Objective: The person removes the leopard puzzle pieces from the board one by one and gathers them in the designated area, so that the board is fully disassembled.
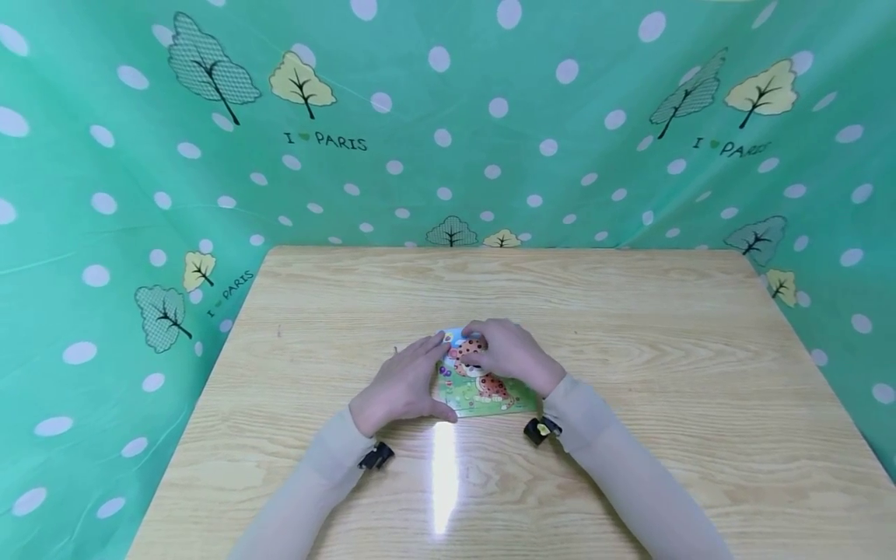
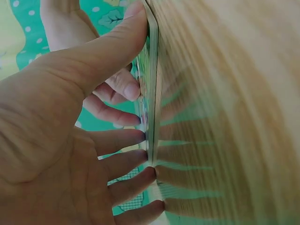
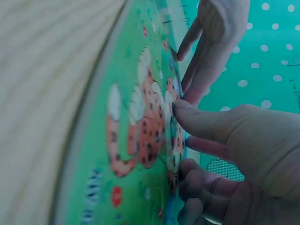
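A thin puzzle board (image 1: 458,400) lies flat on the table, printed with a spotted leopard on green grass under a blue sky. My left hand (image 1: 402,385) spans its left side, fingers fairly straight; the thumb is at the near edge and the fingertips are along the left edge, some on the tabletop. Over the leopard's head, the thumb and curled fingers of my right hand (image 1: 514,354) pinch at a puzzle piece (image 3: 176,140). That hand covers the board's upper right part. In the right wrist view, a seam runs between the head and the body.
The pale wooden table (image 1: 665,350) extends around the board on every side. A bright light reflection shows on its near part. Behind and beside it hangs a green dotted cloth (image 1: 490,140) with printed trees. A small black device (image 1: 539,430) sits at each wrist.
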{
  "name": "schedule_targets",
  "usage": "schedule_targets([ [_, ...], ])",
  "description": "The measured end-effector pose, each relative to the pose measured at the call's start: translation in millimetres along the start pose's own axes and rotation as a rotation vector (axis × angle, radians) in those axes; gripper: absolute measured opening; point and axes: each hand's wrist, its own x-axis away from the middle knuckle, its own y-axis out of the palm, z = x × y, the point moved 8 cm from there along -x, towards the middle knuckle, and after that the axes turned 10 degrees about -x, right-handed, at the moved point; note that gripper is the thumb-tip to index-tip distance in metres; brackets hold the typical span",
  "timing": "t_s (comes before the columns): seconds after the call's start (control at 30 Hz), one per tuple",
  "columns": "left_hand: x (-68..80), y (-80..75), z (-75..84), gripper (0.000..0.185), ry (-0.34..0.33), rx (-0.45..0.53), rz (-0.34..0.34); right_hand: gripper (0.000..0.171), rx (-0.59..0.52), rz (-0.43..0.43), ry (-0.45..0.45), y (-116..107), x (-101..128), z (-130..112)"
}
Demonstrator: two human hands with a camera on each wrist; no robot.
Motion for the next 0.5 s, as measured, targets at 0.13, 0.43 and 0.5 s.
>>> schedule_targets([
  [0.13, -0.3, -2.1, -1.3, 0.127, 0.005, -0.012, 0.000, 0.047, -0.022, -0.034, 0.042, 0.2, -6.2, -0.8],
  [0.43, -0.7, -1.1, -2.7, 0.125, 0.011, 0.002, 0.007, 0.049, -0.101, -0.106, 0.101, 3.2, -12.9, 1.8],
  [0.5, -0.9, 0.3, -2.7, 0.125, 0.010, 0.008, 0.005, 0.049, -0.130, -0.121, 0.119, 4.7, -13.1, 4.1],
])
